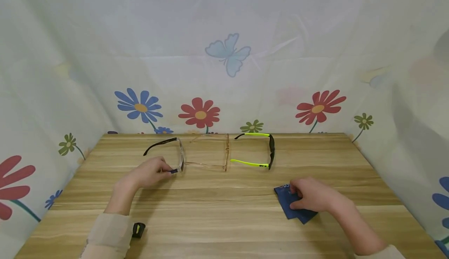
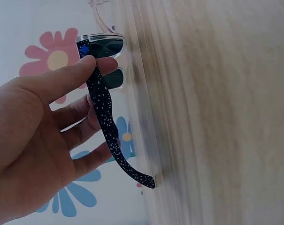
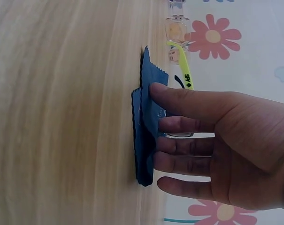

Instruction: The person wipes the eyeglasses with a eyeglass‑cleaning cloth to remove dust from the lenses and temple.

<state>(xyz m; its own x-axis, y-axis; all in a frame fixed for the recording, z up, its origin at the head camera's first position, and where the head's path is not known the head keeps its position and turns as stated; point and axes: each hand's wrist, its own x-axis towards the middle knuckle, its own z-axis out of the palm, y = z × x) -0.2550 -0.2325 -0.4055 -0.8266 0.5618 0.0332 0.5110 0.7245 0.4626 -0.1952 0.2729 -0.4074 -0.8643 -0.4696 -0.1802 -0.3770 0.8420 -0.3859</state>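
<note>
My left hand [image 1: 149, 172] pinches one temple of the clear-fronted sunglasses [image 1: 181, 155] between thumb and index finger. That temple [image 2: 104, 108] is black with white speckles in the left wrist view, and the lenses are dark. At the right, my right hand [image 1: 313, 194] rests its thumb and fingertips on a folded dark blue cleaning cloth [image 1: 285, 202], with a gap between thumb and index finger. The cloth has zigzag edges and pale print, partly covered by the hand. In the right wrist view, the fingers look relaxed against the cloth [image 3: 149, 122].
Thin clear-amber eyeglasses [image 1: 227, 149] lie unfolded right of the sunglasses. Beyond them are black sunglasses [image 1: 271, 151] with neon yellow temples. A small black piece [image 1: 138, 230] sits beside the left sleeve. A flowered curtain [image 1: 266, 83] borders the wooden table [image 1: 210, 220].
</note>
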